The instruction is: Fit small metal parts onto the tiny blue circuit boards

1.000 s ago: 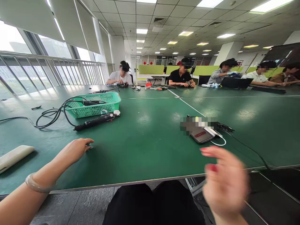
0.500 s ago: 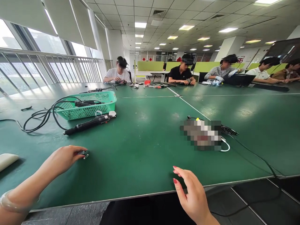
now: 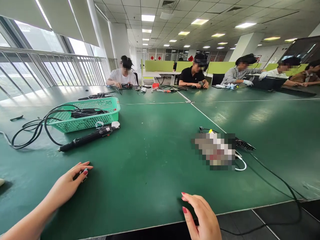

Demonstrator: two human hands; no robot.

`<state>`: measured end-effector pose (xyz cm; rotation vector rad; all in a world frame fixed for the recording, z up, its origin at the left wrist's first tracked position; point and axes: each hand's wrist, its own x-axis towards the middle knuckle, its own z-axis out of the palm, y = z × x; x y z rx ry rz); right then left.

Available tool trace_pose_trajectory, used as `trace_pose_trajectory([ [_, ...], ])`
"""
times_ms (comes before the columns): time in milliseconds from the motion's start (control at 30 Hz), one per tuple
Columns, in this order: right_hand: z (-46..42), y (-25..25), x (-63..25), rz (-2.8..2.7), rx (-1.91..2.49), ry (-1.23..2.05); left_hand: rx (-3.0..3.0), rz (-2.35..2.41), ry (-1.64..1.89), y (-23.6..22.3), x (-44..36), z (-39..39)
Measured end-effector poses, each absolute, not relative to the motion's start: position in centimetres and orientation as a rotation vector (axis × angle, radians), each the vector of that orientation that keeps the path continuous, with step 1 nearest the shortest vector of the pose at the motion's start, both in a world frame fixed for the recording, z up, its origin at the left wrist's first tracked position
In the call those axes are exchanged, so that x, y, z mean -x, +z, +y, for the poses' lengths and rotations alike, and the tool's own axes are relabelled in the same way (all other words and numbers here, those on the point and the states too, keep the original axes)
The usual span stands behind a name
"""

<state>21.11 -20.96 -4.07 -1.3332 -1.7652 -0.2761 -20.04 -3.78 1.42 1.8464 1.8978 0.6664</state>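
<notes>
My left hand point(image 3: 68, 181) rests on the green table point(image 3: 155, 153) at the lower left, fingers pinched round a small metal part point(image 3: 84, 174) whose kind I cannot make out. My right hand point(image 3: 201, 216) hovers at the table's near edge, fingers loosely curved and apart, holding nothing. A black electric screwdriver point(image 3: 87, 137) lies beyond my left hand, with its cable looping to the left. To the right of centre sits a blurred-out flat object point(image 3: 215, 150) with a white cable.
A green mesh basket point(image 3: 86, 115) holding black cables stands behind the screwdriver. Black cable coils point(image 3: 30, 128) spread to its left. Another black cable point(image 3: 272, 175) runs off the table's right front. Several people sit working at the far side of the table.
My right hand dropped from raised and blurred down to the table's near edge. My left hand drew back slightly with the small part. The view shifted rightwards and down.
</notes>
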Motion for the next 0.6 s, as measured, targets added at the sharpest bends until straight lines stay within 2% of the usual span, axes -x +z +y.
trace_pose_trajectory([
  [267,-19.2,-2.6,-19.6,-1.876,1.451,0.063,-1.848,1.569,0.715,1.0,7.0,-2.5],
  [400,-15.9,-0.2,-17.9,-1.966,1.644,0.424,-1.73,1.314,0.727,1.1,-0.5,-2.1],
  [500,-12.4,1.7,-17.3,-1.968,1.789,0.729,-1.504,1.206,0.826,1.1,-3.6,-1.9],
  [600,-8.4,2.7,-17.1,-1.952,1.81,0.834,-1.222,1.128,0.935,1.1,-4.1,-1.7],
])
